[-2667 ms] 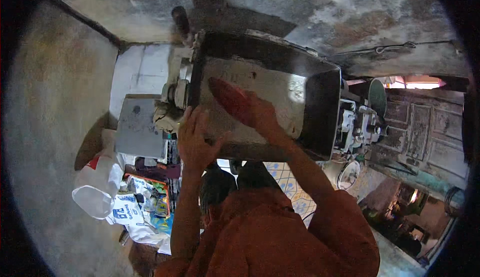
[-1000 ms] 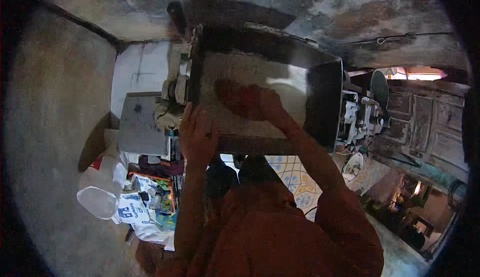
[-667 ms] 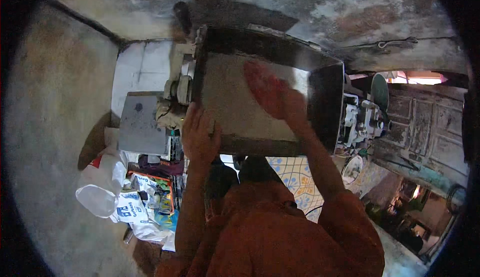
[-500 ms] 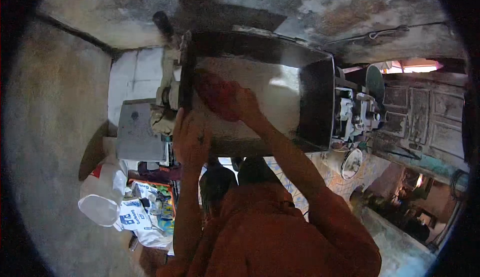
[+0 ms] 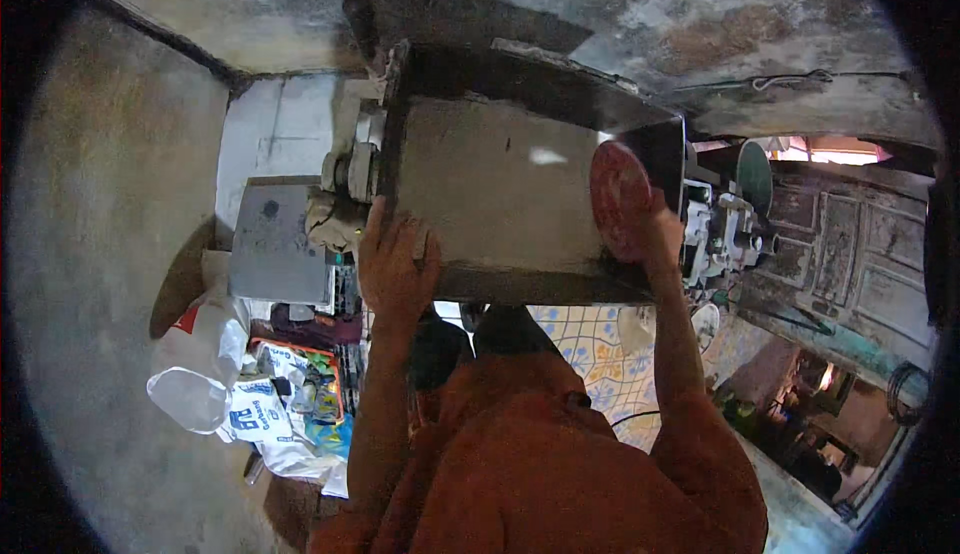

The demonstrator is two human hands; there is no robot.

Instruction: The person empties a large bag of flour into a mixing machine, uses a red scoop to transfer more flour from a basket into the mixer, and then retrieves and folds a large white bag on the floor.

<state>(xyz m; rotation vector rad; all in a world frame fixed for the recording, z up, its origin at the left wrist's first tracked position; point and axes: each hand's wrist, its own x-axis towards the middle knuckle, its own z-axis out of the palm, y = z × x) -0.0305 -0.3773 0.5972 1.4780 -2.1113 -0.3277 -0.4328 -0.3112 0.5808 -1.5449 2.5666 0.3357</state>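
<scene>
Currently, I observe right hand (image 5: 662,236) grasping red dish (image 5: 618,199), long axis fore-aft, far end slightly left; left hand (image 5: 400,262) lies unclenched on the box (image 5: 530,287).

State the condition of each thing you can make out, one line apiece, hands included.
Red oval plate: gripped, tilted, at the box's right end
Right hand: closed on the plate's edge
Left hand: fingers spread, over the box's near-left edge
Dark box: open-topped; whether its tan bottom is contents, unclear
White translucent container: wide mouth uncovered
White printed bag: crumpled
Panelled door: paint worn
</scene>
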